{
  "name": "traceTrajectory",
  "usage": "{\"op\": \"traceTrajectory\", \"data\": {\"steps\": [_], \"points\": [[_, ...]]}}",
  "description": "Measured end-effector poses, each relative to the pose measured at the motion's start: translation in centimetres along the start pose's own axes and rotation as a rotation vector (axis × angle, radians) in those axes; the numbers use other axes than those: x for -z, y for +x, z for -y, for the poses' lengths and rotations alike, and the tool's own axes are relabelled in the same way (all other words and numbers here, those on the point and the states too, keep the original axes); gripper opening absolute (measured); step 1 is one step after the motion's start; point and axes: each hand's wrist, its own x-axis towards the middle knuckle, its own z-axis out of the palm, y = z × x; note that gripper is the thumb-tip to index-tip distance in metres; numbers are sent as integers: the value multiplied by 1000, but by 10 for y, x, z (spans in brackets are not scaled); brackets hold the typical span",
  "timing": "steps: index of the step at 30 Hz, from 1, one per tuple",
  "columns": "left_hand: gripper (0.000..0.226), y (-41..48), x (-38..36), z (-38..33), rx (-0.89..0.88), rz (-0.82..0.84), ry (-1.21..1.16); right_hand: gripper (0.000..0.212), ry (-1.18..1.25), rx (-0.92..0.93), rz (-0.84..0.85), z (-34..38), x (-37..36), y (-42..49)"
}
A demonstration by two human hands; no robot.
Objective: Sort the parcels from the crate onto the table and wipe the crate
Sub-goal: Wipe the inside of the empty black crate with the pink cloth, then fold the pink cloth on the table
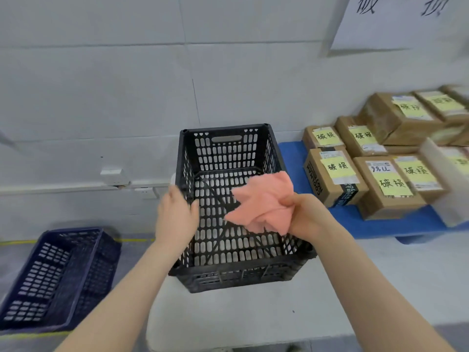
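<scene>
fingers [289, 200] of the right hand [304, 217] are curled tight round a bunched-up pink cloth [261, 201], so that one's got a proper grip, with most of the cloth flopping out to the left of the fist. it hangs over the open top of the black crate [228, 151], near the right-hand wall, and from this angle i can't tell if it's actually touching the plastic or just above it. the left hand [175, 217] is on the crate's left rim: thumb tucked inside against the slotted wall, the other fingers wrapped over the outside edge, so it's holding the rim.

the crate stands upright on a white surface [241, 313] right in front of the person, and you can see straight down to its slotted bottom. the parcels [390, 189] are over to the right on a blue-covered worktop [380, 226], just beside the crate. they're brown cardboard boxes packed close together, some stacked further back, and each one i can make out has a yellow note [337, 166] with handwriting stuck on top. the far right edge is blurry so i can't count them properly.

down on the floor [132, 252] to the left there's a dark blue crate [58, 275], same slotted style, well apart from the black one. up on the wall [101, 72] at top right hangs a big paper sheet [396, 21] with dark handwriting, cut off by the frame.
</scene>
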Motion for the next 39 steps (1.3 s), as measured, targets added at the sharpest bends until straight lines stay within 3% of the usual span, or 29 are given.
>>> {"op": "traceTrajectory", "data": {"steps": [2, 5, 7, 10, 14, 16, 19, 22, 26, 28, 31, 33, 36, 39], "points": [[67, -11, 14, -37, -111, 5, -241, 41, 154, 3, 65, 10, 4, -12], [83, -38, 26, -94, 154, 489, -683, 40, 190, 65, 156, 23, 4, -37], [78, -58, 25, -118, 274, 741, -983, 42, 159, 134, 185, 33, 13, -54], [50, -90, 7, -148, 191, 696, -1304, 44, 0, 268, 194, 49, 46, -87], [25, -137, -32, -199, 28, 291, -1210, 39, -336, 393, 76, 59, 118, -135], [27, -162, -57, -223, -3, 193, -1183, 35, -453, 410, 8, 56, 156, -156], [31, -194, -103, -244, 13, 227, -1195, 28, -542, 397, -170, 42, 207, -174], [22, -218, -152, -245, 143, 284, -1250, 34, -609, 321, -335, 19, 249, -175], [39, -236, -210, -224, 315, 349, -1195, 49, -538, 126, -323, -17, 292, -165], [45, -238, -229, -214, 383, 395, -1138, 45, -582, 56, -283, -35, 306, -158], [47, -231, -250, -200, 415, 372, -1085, 34, -704, 88, -262, -55, 316, -143], [49, -222, -258, -192, 346, 311, -1073, 29, -766, 177, -299, -61, 319, -130], [50, -215, -276, -180, 338, 286, -1043, 26, -961, 250, -373, -74, 328, -110], [65, -220, -301, -167, 435, 350, -744, 35, -1287, 87, -351, -100, 346, -94]]}}
